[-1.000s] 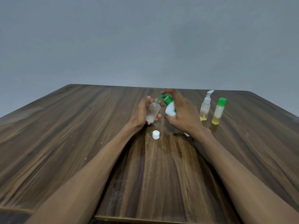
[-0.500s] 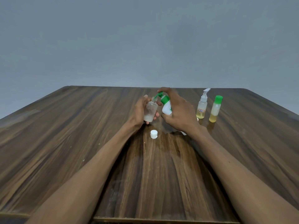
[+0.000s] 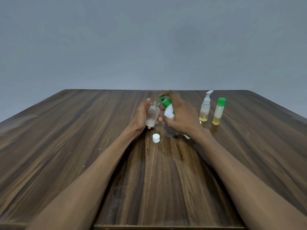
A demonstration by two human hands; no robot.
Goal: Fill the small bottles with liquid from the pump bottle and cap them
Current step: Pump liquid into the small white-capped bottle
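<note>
My left hand point(image 3: 143, 114) holds a small clear bottle point(image 3: 152, 115), uncapped and tilted slightly, with a little whitish liquid at its bottom. My right hand point(image 3: 181, 116) grips a white pump bottle with a green pump head point(image 3: 168, 108), tilted left; its green nozzle sits at the small bottle's open mouth, with a finger on top of the pump. A loose white cap point(image 3: 156, 137) lies on the wooden table point(image 3: 66, 138) just in front of both hands.
To the right of my right hand stand two small bottles with yellowish liquid: one with a white spray pump point(image 3: 205, 108) and one with a green cap point(image 3: 219, 111). A grey wall rises behind the table's far edge.
Both hands and the two bottles keep the same pose relative to each other; only the view has shifted slightly. The liquid level looks about the same.
</note>
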